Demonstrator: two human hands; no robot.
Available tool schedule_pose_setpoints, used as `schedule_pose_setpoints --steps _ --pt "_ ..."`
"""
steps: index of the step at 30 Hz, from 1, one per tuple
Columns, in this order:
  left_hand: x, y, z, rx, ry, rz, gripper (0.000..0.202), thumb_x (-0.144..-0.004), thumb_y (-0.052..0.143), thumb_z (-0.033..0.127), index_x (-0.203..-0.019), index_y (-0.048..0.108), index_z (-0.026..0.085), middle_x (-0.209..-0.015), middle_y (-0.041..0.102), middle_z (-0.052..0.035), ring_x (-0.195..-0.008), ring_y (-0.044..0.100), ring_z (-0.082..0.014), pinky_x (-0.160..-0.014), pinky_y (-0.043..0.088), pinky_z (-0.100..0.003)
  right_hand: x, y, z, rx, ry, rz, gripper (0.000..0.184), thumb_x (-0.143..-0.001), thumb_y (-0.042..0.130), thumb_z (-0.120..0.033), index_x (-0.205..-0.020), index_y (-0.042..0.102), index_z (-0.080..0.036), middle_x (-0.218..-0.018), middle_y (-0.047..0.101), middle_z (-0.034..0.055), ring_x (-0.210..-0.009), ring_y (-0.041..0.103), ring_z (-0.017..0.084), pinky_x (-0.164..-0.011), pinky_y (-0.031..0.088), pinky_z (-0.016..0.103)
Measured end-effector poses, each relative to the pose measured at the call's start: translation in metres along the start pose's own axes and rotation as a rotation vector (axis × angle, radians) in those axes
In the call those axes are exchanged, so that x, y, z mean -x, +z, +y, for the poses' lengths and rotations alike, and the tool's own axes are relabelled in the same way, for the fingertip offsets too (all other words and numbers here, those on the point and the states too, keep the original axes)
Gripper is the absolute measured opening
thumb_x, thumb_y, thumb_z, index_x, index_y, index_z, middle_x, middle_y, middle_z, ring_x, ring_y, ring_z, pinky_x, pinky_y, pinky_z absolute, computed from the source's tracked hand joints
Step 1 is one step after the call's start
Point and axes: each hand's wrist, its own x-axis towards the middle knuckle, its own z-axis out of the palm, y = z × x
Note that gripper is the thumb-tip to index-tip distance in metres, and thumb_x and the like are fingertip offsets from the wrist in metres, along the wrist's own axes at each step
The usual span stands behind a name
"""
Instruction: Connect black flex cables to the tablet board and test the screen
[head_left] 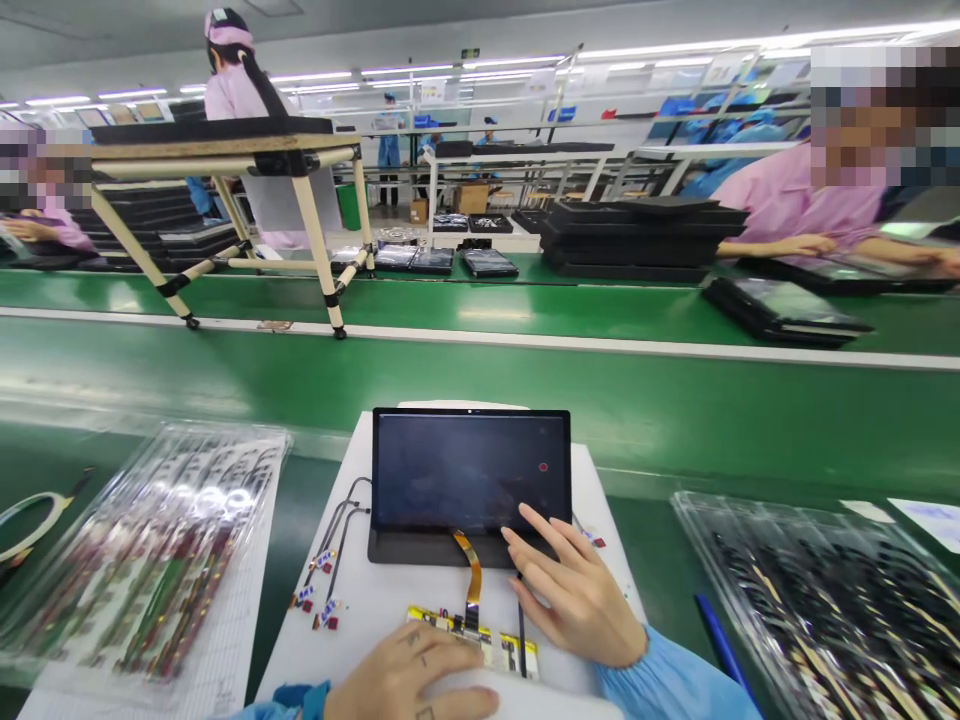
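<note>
A dark display panel (465, 470) stands tilted up on a white work surface (360, 600), a small red mark on its screen. From its lower edge an orange flex cable (474, 575) runs down to a yellow-edged circuit board (491, 645). My right hand (570, 595) has its fingers spread at the panel's lower right corner; whether the fingertips touch it I cannot tell. A black cable (523, 640) passes below that hand. My left hand (412, 675) lies with fingers stretched over the board's left part and a white piece at the bottom edge, hiding some of both.
Small cabled modules (325, 590) lie left of the panel. Clear trays of parts flank me, one left (150, 560) and one right (825, 590), with a blue pen (724, 645) nearby. Beyond runs a green conveyor (480, 375) carrying a wheeled stand (307, 230). People sit across.
</note>
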Motion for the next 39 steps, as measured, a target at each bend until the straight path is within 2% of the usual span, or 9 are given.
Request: schedule_pose_setpoints --steps 4,8,12,16,20,26,32,39 --pt "0.004 0.002 -0.001 0.023 0.004 -0.037 0.025 -0.096 0.038 0.028 -0.111 0.055 0.018 -0.100 0.068 -0.0068 -0.088 0.063 -0.0142 -0.079 0.049 -0.024 0.004 -0.004 0.009 0.071 0.077 0.122 0.020 -0.092 0.040 -0.006 -0.089 0.056 -0.018 -0.089 0.066 0.0011 -0.127 0.032 0.015 -0.099 0.030 0.029" --pt "0.009 0.005 -0.003 0.021 0.014 -0.081 0.024 -0.095 0.042 0.027 -0.114 0.054 0.018 -0.102 0.067 -0.0077 -0.090 0.062 -0.0153 -0.081 0.049 -0.025 0.024 -0.004 0.019 0.124 0.137 0.159 0.019 -0.087 0.048 -0.004 -0.097 0.058 -0.017 -0.090 0.066 0.0022 -0.124 0.038 0.018 -0.102 0.027 0.033" --pt "0.010 0.007 -0.004 0.020 0.019 -0.077 0.024 -0.094 0.043 0.026 -0.113 0.054 0.017 -0.102 0.067 -0.0082 -0.092 0.062 -0.0153 -0.082 0.048 -0.025 0.033 0.000 0.020 0.092 0.133 0.134 0.018 -0.086 0.049 -0.004 -0.095 0.058 -0.016 -0.091 0.066 0.0013 -0.116 0.047 0.023 -0.096 0.033 0.037" --pt "0.008 0.008 -0.004 0.017 0.032 -0.068 0.023 -0.095 0.041 0.026 -0.110 0.055 0.016 -0.101 0.067 -0.0086 -0.091 0.062 -0.0157 -0.082 0.048 -0.026 0.031 0.002 0.017 0.038 0.071 0.077 0.016 -0.086 0.046 -0.005 -0.090 0.057 -0.016 -0.092 0.066 0.0006 -0.114 0.049 0.025 -0.090 0.038 0.038" --pt "0.005 0.007 -0.003 -0.004 0.025 -0.044 0.021 -0.095 0.042 0.026 -0.106 0.057 0.017 -0.099 0.068 -0.0071 -0.090 0.063 -0.0146 -0.081 0.049 -0.024 0.028 0.000 0.018 0.011 0.015 -0.004 0.018 -0.086 0.042 -0.006 -0.088 0.056 -0.016 -0.097 0.065 0.0011 -0.117 0.045 0.027 -0.089 0.039 0.039" --pt "0.004 0.004 -0.002 -0.018 0.032 -0.047 0.021 -0.095 0.041 0.024 -0.106 0.057 0.018 -0.097 0.069 -0.0066 -0.089 0.064 -0.0138 -0.080 0.050 -0.024 0.022 0.000 0.016 -0.007 -0.001 -0.058 0.020 -0.088 0.039 -0.005 -0.091 0.056 -0.016 -0.098 0.065 0.0005 -0.124 0.037 0.026 -0.090 0.040 0.039" --pt "0.007 0.005 -0.004 -0.044 0.046 -0.071 0.019 -0.094 0.046 0.025 -0.107 0.058 0.017 -0.101 0.069 -0.0074 -0.089 0.064 -0.0138 -0.080 0.050 -0.023 0.020 -0.001 0.016 -0.010 -0.004 -0.022 0.019 -0.087 0.039 -0.004 -0.089 0.054 -0.014 -0.095 0.065 0.0015 -0.126 0.034 0.025 -0.091 0.038 0.038" --pt "0.010 0.008 -0.006 -0.054 0.048 -0.063 0.034 -0.099 0.025 0.029 -0.108 0.056 0.017 -0.101 0.068 -0.0093 -0.088 0.063 -0.0152 -0.079 0.049 -0.026 0.015 -0.002 0.015 0.006 0.006 0.050 0.020 -0.086 0.039 -0.003 -0.086 0.054 -0.016 -0.090 0.065 0.0010 -0.117 0.046 0.025 -0.085 0.043 0.038"
